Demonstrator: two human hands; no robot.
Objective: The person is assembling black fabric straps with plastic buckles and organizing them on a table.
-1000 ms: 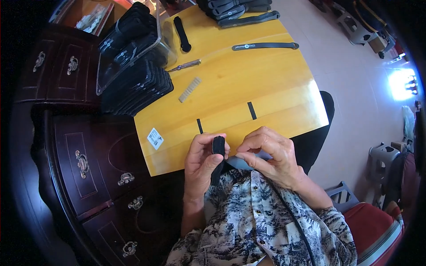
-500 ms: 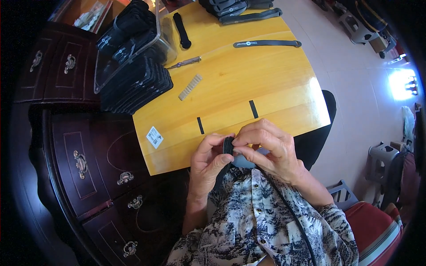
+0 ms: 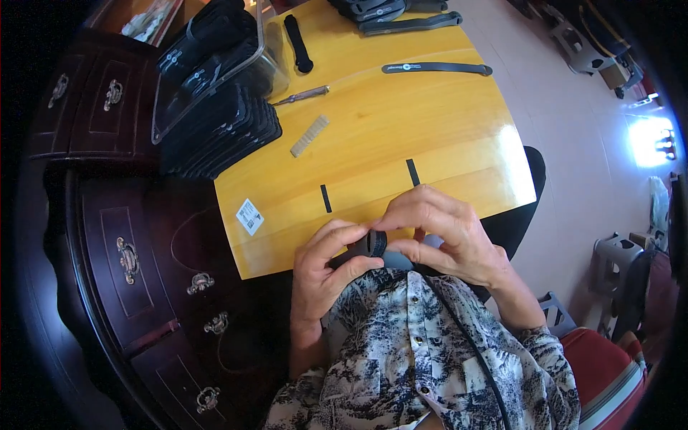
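In front of my chest, at the table's near edge, a black strap is bent into a loop between my hands. My left hand pinches the loop from the left, its thumb below and forefinger above. From the right, my right hand touches the loop with thumb and forefinger curled together. Their fingers hide part of the strap. Just beyond, two short black strips, a left strip and a right strip, lie on the yellow table.
A clear plastic bin of black straps stands at the left, beside a stack of straps. A slim pointed tool, a ridged beige strip, a white sticker and loose straps lie on the table. Dark drawers border the left.
The strap has turned so its loop opening now shows. My left hand has shifted slightly left and its fingers have spread around the loop; my right hand remains close to it.
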